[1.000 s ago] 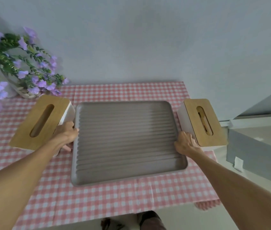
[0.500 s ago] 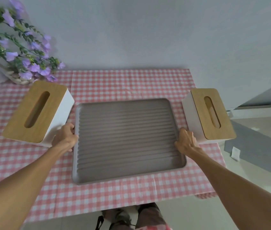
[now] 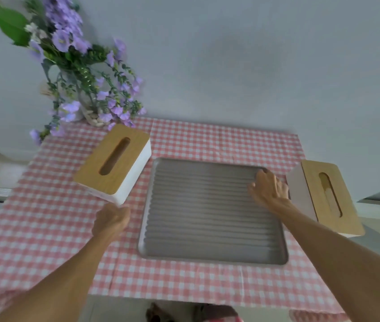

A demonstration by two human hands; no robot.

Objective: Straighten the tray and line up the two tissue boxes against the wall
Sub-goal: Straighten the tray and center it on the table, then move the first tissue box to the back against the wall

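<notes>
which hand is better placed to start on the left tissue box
Left. The left hand sits just below the near corner of the angled left tissue box, off the tray. The right hand rests over the tray's far right corner, nearer the right tissue box.

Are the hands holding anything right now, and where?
The right hand rests on the tray near its far right corner. The left hand, curled, sits just below the left tissue box; contact unclear.

Tray [image 3: 207, 217] between two tissue boxes [image 3: 112, 162]
</notes>
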